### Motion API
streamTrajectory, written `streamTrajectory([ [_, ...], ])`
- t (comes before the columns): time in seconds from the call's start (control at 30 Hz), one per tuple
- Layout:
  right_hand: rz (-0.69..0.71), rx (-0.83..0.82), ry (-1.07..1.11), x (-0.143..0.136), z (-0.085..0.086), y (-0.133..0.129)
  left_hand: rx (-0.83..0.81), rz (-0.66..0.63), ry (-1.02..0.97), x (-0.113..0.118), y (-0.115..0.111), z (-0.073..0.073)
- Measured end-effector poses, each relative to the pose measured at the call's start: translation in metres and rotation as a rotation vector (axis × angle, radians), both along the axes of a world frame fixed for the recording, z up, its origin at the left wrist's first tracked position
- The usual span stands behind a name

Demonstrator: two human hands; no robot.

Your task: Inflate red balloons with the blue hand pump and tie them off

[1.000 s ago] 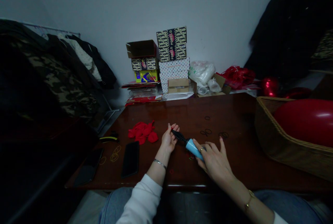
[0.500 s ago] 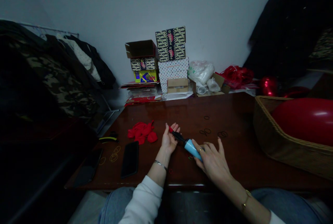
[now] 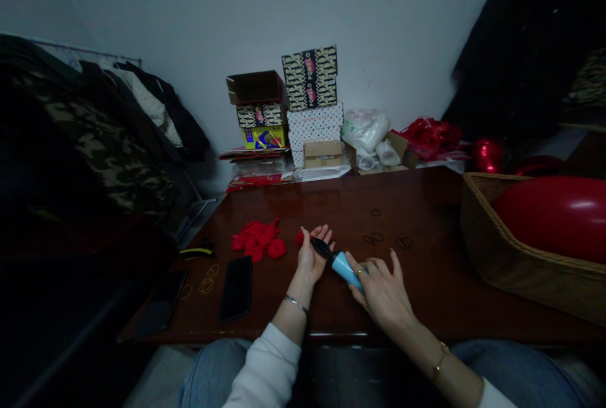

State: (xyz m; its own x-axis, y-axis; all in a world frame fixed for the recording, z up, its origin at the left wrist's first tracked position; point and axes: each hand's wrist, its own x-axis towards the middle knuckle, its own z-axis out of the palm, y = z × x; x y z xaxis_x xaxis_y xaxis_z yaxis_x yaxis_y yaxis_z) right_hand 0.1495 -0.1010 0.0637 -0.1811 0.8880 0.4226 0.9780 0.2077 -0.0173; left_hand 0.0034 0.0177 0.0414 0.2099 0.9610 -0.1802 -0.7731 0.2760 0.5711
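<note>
A blue hand pump (image 3: 347, 269) with a black nozzle (image 3: 321, 247) lies slantwise above the table. My right hand (image 3: 382, 288) is wrapped round its blue barrel, forefinger and little finger partly raised. At the nozzle's tip, a red balloon (image 3: 300, 237) shows beside my left thumb. My left hand (image 3: 312, 256), palm up, holds the balloon and nozzle end between thumb and palm, its other fingers loosely spread behind. To the left on the table is a pile of flat red balloons (image 3: 256, 239).
Two dark phones (image 3: 236, 288), yellow rubber bands (image 3: 208, 280) and a yellow-black tool (image 3: 196, 251) lie at left. Dark bands (image 3: 373, 239) lie right of centre. A wicker basket (image 3: 530, 282) with a large red balloon (image 3: 558, 212) stands right. Stacked boxes (image 3: 315, 127) stand behind.
Both hands have shifted slightly, the right one leftward with the pump. The red balloon at the nozzle now sticks out left of my left thumb and looks rounder.
</note>
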Motion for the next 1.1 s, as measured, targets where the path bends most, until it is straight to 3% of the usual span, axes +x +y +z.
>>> streamTrajectory([
  [0.13, -0.003, 0.007, 0.001, -0.002, 0.0, 0.001, -0.008, 0.029, -0.06, -0.002, 0.004, 0.004],
  [0.43, -0.007, -0.024, 0.019, -0.004, 0.002, -0.001, -0.024, 0.032, -0.073, 0.002, -0.003, -0.005],
  [0.77, -0.019, -0.047, 0.043, -0.009, 0.0, 0.0, -0.017, 0.118, -0.149, 0.008, 0.003, 0.006],
  [1.1, 0.04, -0.078, 0.049, -0.013, -0.014, 0.002, -0.104, 0.255, -0.062, 0.008, 0.008, 0.012],
])
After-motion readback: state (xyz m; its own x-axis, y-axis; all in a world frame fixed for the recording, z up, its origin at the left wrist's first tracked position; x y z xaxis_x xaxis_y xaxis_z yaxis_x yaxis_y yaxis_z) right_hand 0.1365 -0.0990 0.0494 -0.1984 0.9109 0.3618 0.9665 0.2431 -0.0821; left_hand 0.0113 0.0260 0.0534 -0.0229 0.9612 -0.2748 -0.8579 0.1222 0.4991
